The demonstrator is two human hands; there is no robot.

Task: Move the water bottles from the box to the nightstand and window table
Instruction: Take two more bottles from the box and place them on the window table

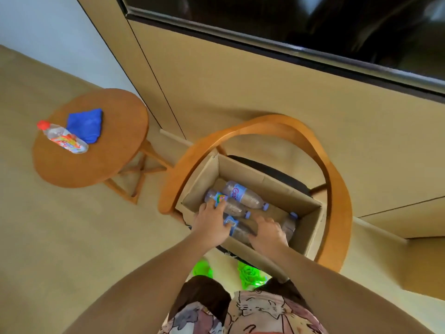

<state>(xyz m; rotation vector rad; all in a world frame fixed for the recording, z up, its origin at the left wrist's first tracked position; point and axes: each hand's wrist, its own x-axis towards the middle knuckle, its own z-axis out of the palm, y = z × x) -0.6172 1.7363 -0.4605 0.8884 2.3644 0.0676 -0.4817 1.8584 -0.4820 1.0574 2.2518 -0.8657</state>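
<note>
Both hands reach into the open brown cardboard box (pixel 310 213) on the round-backed wooden chair (pixel 337 189): left hand (pixel 212 222) fingers curl over a clear plastic water bottle with a blue label (pixel 234 228), and right hand (pixel 268 233) fingers wrap that same bottle nearer its cap end. Two more clear bottles (pixel 243 195) lie just beyond the left fingers. Well left of the fingers, the round wooden worktop (pixel 108 153) carries a red-capped bottle (pixel 63 138) and a folded blue cloth (pixel 85 124).
</note>
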